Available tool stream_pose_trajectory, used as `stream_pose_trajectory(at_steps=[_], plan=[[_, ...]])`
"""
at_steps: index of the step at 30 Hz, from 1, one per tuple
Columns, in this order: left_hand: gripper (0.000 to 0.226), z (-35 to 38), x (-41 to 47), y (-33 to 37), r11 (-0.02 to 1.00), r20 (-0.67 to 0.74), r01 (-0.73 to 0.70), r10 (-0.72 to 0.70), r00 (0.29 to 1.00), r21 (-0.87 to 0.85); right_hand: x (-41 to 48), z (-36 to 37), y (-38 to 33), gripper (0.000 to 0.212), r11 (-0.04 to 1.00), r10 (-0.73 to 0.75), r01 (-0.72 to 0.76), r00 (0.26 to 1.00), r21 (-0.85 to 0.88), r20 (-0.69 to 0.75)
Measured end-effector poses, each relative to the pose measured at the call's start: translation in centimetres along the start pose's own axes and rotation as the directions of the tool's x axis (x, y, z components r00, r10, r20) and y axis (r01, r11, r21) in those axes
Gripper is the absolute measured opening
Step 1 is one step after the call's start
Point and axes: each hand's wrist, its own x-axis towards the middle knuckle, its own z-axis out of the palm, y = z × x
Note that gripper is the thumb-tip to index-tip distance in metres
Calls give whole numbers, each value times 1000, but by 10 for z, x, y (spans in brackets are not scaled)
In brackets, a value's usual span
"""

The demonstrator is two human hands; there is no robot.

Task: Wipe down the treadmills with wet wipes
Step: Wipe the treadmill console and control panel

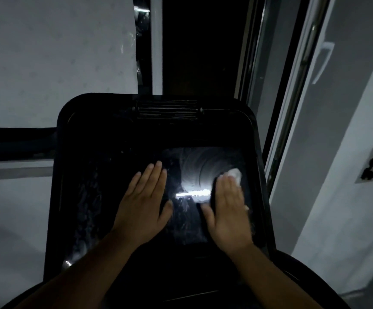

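Pressing a white wet wipe (235, 174) flat against the dark screen (203, 161) of the treadmill console (80, 152), your right hand (228, 206) lies palm-down with fingers straight and together. The crumpled wipe shows just past the fingertips, near the screen's right edge. Your left hand (144, 204) rests flat on the left part of the screen, fingers extended and holding nothing, thumb spread toward the middle. Between the two hands, a bright streak of reflected light and curved smear marks show on the glass. A ribbed vent (167, 111) sits at the console's top edge. Beyond it stand a pale wall (47, 52) on the left and a window frame (292, 85) with a white handle (324, 59) on the right, all in dim light.
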Motion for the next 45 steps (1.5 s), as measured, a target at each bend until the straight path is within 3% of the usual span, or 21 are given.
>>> stream_pose_trajectory(at_steps=[3, 5, 6, 10, 11, 13, 16, 18, 20, 22, 24, 27, 28, 30, 32, 34, 37, 38, 42, 43, 45], plan=[[72, 0, -9, 3, 999, -1, 11, -11, 1000, -34, -46, 10, -24, 80, 946, -322, 324, 943, -12, 78], [72, 3, -23, 5, 999, -2, -12, 12, 1000, -32, -76, 8, -5, 80, 898, -429, 438, 893, -42, 137], [72, 5, -29, 6, 999, -3, -27, 27, 1000, -21, -76, 6, 7, 78, 909, -407, 414, 905, -47, 121], [72, 8, -34, 7, 1000, -16, -23, 23, 1000, 18, -11, -1, -1, 77, 995, -61, 60, 998, 85, 6], [71, 8, -33, 7, 999, -17, -27, 27, 999, 19, -2, 2, -17, 78, 990, -68, 66, 998, 129, 8], [67, 8, -34, 3, 999, -25, -44, 44, 999, 26, -18, 12, -42, 80, 951, -286, 276, 956, 137, 57], [64, 4, -37, -15, 998, -59, -9, 12, 998, 54, -57, 12, -31, 77, 815, -576, 578, 801, 39, 162], [64, 1, -38, -27, 997, -60, 3, 2, 998, 82, -28, 7, -16, 74, 877, -481, 480, 872, 35, 87], [65, -1, -37, -31, 996, -50, -10, 15, 999, 94, 28, 0, -21, 71, 968, -222, 222, 975, 117, -9], [66, 0, -36, -31, 996, -57, -16, 21, 998, 88, 59, 1, -52, 72, 973, -131, 136, 991, 189, -40], [65, 1, -35, -35, 997, -73, 1, 5, 997, 74, 43, 13, -77, 72, 933, -317, 313, 948, 179, -6], [65, 0, -34, -50, 996, -88, 38, -31, 996, 79, 8, 14, -60, 71, 815, -579, 572, 810, 97, 94], [66, -1, -34, -52, 996, -84, 37, -31, 996, 79, 19, 11, -50, 69, 833, -552, 547, 832, 89, 57], [66, -1, -34, -51, 996, -76, 34, -28, 997, 77, 60, -1, -47, 67, 937, -329, 330, 944, 114, -31], [66, 0, -34, -50, 997, -79, 35, -30, 996, 69, 87, -4, -71, 68, 963, -207, 204, 978, 174, -1], [65, 1, -35, -53, 998, -85, 19, -14, 996, 53, 62, 7, -92, 70, 916, -362, 353, 932, 192, 14], [62, 0, -36, -60, 998, -72, -12, 16, 997, 54, -4, 12, -71, 69, 793, -609, 596, 783, 127, 130], [63, -1, -36, -61, 998, -71, -15, 19, 997, 54, -1, 10, -57, 69, 808, -589, 577, 800, 121, 115], [64, 0, -37, -59, 999, -58, 0, 3, 998, 45, 53, 0, -70, 67, 954, -235, 231, 972, 190, -3], [63, 1, -38, -59, 999, -59, -1, 3, 998, 43, 47, 4, -84, 69, 951, -231, 226, 973, 211, -1], [63, -1, -35, -60, 999, -58, -5, 8, 998, 41, 0, 18, -98, 73, 901, -421, 405, 904, 154, 80]])
